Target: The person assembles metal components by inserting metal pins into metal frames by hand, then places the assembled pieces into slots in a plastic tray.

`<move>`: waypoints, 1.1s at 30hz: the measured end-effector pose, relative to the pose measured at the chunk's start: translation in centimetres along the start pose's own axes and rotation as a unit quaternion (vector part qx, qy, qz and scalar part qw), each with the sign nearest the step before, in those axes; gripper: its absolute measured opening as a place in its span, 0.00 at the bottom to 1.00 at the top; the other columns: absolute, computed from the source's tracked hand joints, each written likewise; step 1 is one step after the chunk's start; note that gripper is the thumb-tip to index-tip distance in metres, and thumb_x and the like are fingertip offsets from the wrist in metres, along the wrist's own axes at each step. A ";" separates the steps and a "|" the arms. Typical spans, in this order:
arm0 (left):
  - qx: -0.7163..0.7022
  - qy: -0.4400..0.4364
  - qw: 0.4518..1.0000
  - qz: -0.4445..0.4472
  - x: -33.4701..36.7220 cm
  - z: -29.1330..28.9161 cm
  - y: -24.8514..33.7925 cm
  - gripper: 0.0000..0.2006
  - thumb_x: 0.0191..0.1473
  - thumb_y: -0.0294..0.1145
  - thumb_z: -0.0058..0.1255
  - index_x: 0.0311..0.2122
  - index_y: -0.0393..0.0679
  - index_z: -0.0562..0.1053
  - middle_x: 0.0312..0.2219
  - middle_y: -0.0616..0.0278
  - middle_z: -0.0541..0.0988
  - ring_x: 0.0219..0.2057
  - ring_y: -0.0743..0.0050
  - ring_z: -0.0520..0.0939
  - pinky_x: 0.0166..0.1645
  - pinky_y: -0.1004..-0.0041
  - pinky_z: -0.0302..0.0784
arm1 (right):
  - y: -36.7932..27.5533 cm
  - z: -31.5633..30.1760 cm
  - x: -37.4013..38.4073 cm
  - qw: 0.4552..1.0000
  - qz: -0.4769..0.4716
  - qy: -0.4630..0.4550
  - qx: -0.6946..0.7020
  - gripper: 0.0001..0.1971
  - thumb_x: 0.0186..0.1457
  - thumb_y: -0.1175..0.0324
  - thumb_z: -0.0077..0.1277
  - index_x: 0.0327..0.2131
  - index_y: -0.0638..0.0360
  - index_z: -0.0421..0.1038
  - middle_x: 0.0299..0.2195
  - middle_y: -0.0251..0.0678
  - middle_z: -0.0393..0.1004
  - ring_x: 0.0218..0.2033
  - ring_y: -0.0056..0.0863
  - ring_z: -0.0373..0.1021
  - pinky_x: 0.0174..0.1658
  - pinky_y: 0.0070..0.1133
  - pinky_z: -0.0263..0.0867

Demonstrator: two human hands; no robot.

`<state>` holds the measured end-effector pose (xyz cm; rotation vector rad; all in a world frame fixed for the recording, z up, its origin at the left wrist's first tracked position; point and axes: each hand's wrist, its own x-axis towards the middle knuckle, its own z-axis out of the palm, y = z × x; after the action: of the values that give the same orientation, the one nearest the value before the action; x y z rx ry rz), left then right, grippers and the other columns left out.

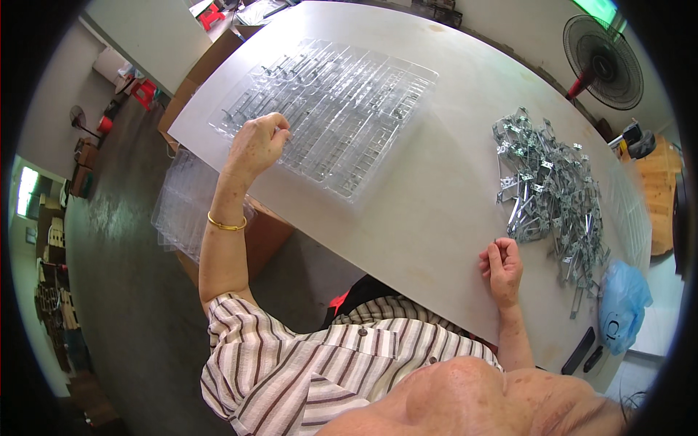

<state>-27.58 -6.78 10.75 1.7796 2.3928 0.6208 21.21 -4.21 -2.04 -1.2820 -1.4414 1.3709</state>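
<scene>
My left hand [259, 147] is over the near left edge of a clear plastic tray [430, 74], its thumb and fingers pinched together. Anything between those fingertips is hidden. Long narrow rows divide the tray, and thin metal parts [294, 71] lie in several of them. On the right of the table, my right hand [503, 270] rests with its fingers curled and the thumb pressed against them; what it holds, if anything, is too small to name. Just beyond it spreads a tangled heap of small silvery metal brackets [542, 182], with flat plates and thin arms.
The white table [436, 211] has a blue plastic bag [624, 305] and a black phone-like slab [579, 351] at its right. Stacked clear trays [185, 200] sit by a cardboard box [269, 240] below the left edge. A black fan [602, 64] stands beyond the far right.
</scene>
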 end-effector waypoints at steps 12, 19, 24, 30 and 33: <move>-0.094 0.172 0.906 0.376 -9.3 6.7 14.3 0.06 0.54 0.21 0.57 0.38 0.36 0.75 0.32 0.56 0.78 0.33 0.57 0.79 0.38 0.63 0.76 | -1.1 -1.9 -0.8 0.999 -0.034 0.021 -0.024 0.04 0.65 0.71 0.48 0.40 0.60 0.67 0.30 0.30 0.76 0.32 0.17 0.73 0.32 0.17 0.69; -0.062 -0.080 0.917 0.385 -10.3 15.2 14.6 0.27 0.56 0.39 0.56 0.60 0.41 0.68 0.62 0.47 0.65 0.66 0.44 0.61 0.68 0.51 0.54 | -0.5 -8.7 -5.8 0.936 -0.197 0.100 -0.274 0.06 0.60 0.76 0.53 0.39 0.60 0.67 0.36 0.39 0.77 0.36 0.35 0.76 0.41 0.25 0.71; 0.021 -0.155 0.937 0.314 -8.9 16.9 14.2 0.31 0.62 0.48 0.45 0.66 0.43 0.61 0.67 0.46 0.57 0.69 0.44 0.52 0.71 0.45 0.38 | 1.2 -13.3 -8.1 0.879 -0.242 0.096 -0.399 0.10 0.54 0.78 0.56 0.38 0.59 0.67 0.44 0.41 0.75 0.45 0.43 0.72 0.46 0.32 0.70; 0.065 -0.181 0.933 0.304 -8.9 17.0 14.6 0.32 0.62 0.51 0.41 0.67 0.43 0.60 0.68 0.47 0.56 0.70 0.45 0.50 0.71 0.45 0.37 | 2.2 -14.1 -6.8 0.892 -0.244 0.085 -0.370 0.10 0.53 0.79 0.56 0.37 0.59 0.66 0.46 0.41 0.74 0.49 0.41 0.72 0.51 0.31 0.70; 0.060 -0.150 0.937 0.308 -9.2 16.9 14.2 0.32 0.60 0.51 0.45 0.65 0.46 0.63 0.67 0.48 0.58 0.68 0.45 0.55 0.70 0.44 0.40 | 1.7 -14.2 -5.9 0.895 -0.264 0.053 -0.355 0.11 0.52 0.80 0.55 0.37 0.59 0.67 0.45 0.41 0.73 0.50 0.41 0.71 0.51 0.31 0.70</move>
<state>-6.69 -7.53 -0.88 2.4811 1.6921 0.2140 36.41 -6.83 -1.10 -1.2109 -2.1105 0.4007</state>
